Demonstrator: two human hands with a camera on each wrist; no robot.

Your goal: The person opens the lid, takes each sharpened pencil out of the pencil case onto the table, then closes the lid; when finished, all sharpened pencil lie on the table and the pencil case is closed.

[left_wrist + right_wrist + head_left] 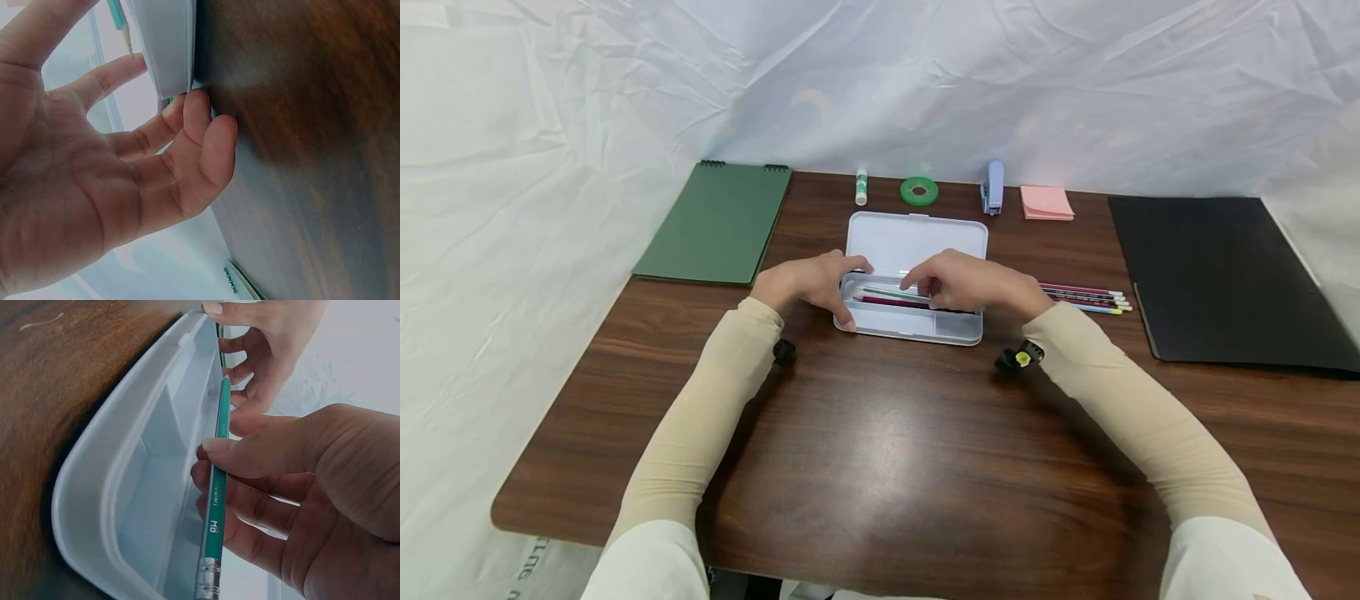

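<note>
Centrally on the wooden desk sits an open white pencil case, lid tipped back. Left hand grips the case's left end, thumb on the near corner. Right hand pinches a green pencil between thumb and fingers, low over the tray — a dark red pencil lies inside. More pencils rest just right of the case.

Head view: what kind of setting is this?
Probably a staged desk setup for stationery work, not a lived-in office. A wooden table stands before a draped white sheet. On the table lie an open pencil case, a green notebook, a stapler and pink sticky notes.
</note>
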